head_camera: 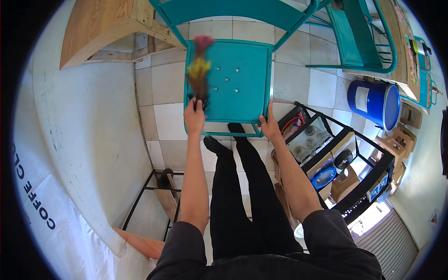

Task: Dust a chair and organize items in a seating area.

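My left hand is closed around the dark lower end of a feather duster. Its pink, yellow and brown feathers are blurred and lie over the left side of the seat of a teal metal folding chair. Several small round holes or studs mark the middle of that seat. At the seat's front right corner, my right hand grips the edge, thumb on the near side and a finger along the right side. The chair's backrest is at the far end, partly cut off by the top of the view.
A wooden table stands at upper left beside a white wall. To the right are a black metal rack with glass jars, a blue drum, brown plastic stools and another teal chair. Below is a tiled floor.
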A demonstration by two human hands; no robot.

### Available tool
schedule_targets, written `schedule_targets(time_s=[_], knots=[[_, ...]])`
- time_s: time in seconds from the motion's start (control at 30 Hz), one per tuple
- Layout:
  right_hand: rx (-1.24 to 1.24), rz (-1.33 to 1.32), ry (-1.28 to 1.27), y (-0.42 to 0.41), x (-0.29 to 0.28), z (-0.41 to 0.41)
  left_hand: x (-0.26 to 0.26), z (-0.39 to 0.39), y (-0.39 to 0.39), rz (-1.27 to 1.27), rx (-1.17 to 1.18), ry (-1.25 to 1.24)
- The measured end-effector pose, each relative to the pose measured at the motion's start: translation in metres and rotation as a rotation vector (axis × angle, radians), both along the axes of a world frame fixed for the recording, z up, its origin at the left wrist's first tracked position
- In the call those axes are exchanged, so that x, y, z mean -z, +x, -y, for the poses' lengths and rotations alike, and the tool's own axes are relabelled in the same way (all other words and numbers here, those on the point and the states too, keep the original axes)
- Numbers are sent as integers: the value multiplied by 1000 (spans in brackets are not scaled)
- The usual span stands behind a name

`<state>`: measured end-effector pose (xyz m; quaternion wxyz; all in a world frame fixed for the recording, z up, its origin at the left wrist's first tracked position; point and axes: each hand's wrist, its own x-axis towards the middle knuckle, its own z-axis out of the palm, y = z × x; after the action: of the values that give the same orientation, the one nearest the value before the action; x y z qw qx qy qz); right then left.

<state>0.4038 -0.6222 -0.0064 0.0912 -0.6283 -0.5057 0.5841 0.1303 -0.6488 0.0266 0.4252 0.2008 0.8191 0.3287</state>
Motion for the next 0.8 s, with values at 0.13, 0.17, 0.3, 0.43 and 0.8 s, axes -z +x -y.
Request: schedule_targets(time_s=[0.13,0.17,0.3,0.43,0.8], knots=[[28,59,-1,-8,0,2,16,-17,22,-306,265,150],[34,22,-9,-10,-1,2,20,-17,21,-392,448,221],[32,42,-22,0,7,1,17,-29,30,-361,495,124],[28,19,-17,2,6,2,25,-29,48,-217,85,15],[40,-32,5,1,3,2,30,-36,51,-11,-246,33]])
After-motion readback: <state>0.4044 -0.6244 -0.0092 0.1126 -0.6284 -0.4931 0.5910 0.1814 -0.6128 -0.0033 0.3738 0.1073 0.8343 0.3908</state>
